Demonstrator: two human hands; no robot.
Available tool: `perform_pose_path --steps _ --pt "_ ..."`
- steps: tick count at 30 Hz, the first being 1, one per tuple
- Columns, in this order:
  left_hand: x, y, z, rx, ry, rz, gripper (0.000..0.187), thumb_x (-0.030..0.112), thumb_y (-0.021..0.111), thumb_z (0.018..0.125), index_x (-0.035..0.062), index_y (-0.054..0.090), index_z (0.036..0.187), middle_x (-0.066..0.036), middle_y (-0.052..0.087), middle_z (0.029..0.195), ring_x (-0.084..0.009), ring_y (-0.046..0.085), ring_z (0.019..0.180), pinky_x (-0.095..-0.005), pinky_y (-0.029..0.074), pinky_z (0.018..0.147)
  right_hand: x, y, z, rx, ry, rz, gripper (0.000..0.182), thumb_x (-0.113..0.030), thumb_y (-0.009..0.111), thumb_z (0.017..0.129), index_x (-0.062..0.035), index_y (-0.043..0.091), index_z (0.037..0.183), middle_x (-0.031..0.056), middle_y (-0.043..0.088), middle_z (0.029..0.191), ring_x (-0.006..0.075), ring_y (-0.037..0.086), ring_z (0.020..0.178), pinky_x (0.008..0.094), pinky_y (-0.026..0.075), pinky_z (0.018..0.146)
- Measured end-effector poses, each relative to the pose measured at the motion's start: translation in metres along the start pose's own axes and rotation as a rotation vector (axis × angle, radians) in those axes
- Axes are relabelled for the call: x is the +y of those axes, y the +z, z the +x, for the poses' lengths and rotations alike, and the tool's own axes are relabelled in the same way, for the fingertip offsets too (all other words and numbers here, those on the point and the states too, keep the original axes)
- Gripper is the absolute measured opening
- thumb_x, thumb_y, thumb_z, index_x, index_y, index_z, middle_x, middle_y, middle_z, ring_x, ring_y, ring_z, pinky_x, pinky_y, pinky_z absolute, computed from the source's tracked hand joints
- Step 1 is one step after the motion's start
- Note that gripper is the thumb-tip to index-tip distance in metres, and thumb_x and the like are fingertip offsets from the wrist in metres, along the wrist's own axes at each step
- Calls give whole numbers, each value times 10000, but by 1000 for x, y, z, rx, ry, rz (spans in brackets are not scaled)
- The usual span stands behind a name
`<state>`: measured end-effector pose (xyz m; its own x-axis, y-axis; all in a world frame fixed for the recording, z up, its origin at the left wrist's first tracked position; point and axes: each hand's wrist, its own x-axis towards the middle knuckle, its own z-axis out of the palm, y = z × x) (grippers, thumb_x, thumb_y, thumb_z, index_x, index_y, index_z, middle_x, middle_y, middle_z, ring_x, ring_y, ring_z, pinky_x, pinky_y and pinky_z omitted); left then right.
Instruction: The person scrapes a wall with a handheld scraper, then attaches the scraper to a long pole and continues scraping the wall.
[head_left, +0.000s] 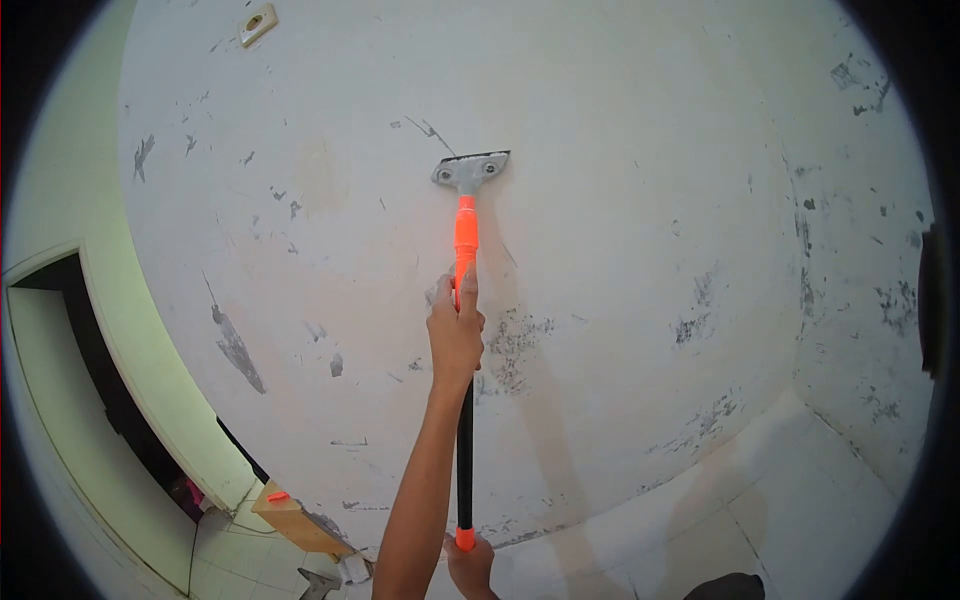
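A long-handled scraper stood nearly upright in front of a pale wall, near the middle of the view. Its grey head was at the top, the right end of the dark blade edge a little higher than the left. The blade appeared to lie on the wall, though actual contact could not be told for certain. A thin dark mark ran down to its upper edge. Below the head came a bright orange sleeve, then a black pole, then an orange end piece.

The person's left hand was closed around the handle at the lower part of the orange sleeve, its fingers curled round the right side. The right hand was at the foot of the pole, wrapped about it just beside the orange end piece; its fingers were partly hidden.

Around the scraper, the wall bore scattered grey patches, and a socket was set high on the left. At lower left, a small orange object lay on a wooden block, near a door frame. Pale floor tiles spread at lower right, with a dark rounded shape at the bottom edge.
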<state>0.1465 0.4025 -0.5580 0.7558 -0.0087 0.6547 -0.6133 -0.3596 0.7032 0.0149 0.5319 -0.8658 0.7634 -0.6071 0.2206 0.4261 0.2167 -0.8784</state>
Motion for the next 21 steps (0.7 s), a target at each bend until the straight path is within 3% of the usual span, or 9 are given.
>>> perform_pose_path --steps 4,7,10,14,16,21 --pt "-30 8 -28 -6 -4 48 537 508 452 1021 -5 541 1152 -46 482 548 -126 433 395 -321 345 364 25 -22 -22 14 28 -74 372 -237 752 856 -29 508 667 58 449 565 160 408 577 401 380 524" --pt "-54 14 -63 -21 -101 90 526 508 450 1022 -4 534 1107 -55 485 548 -131 436 398 -328 345 374 40 -40 -53 84 61 -62 364 -221 750 853 -26 505 666 46 450 571 158 414 579 394 394 534" --pt "-46 22 -58 -22 -96 18 444 478 455 1028 38 511 1046 -3 427 553 -87 374 335 -267 291 295 42 -47 -43 63 91 -59 353 -214 751 848 -27 512 669 40 459 575 153 426 588 384 408 550" --pt "-23 38 -23 11 -2 -43 447 481 454 1027 37 511 1044 -1 424 552 -87 376 336 -267 298 295 36 -54 8 -46 111 -145 330 -206 759 839 -29 530 679 41 485 589 149 446 599 375 422 562" --pt "-10 41 -18 -7 -42 -14 482 503 447 1025 26 515 1000 -44 474 550 -118 458 442 -336 350 389 33 -51 21 -10 69 -104 315 -194 759 833 -32 534 683 38 493 597 146 455 604 370 425 569" --pt "-44 35 -48 32 -28 -27 481 496 447 1027 22 530 1003 -45 480 557 -122 453 430 -328 347 385 52 -60 -12 27 41 -110 359 -175 748 839 -41 472 653 10 431 583 136 408 591 361 387 548"
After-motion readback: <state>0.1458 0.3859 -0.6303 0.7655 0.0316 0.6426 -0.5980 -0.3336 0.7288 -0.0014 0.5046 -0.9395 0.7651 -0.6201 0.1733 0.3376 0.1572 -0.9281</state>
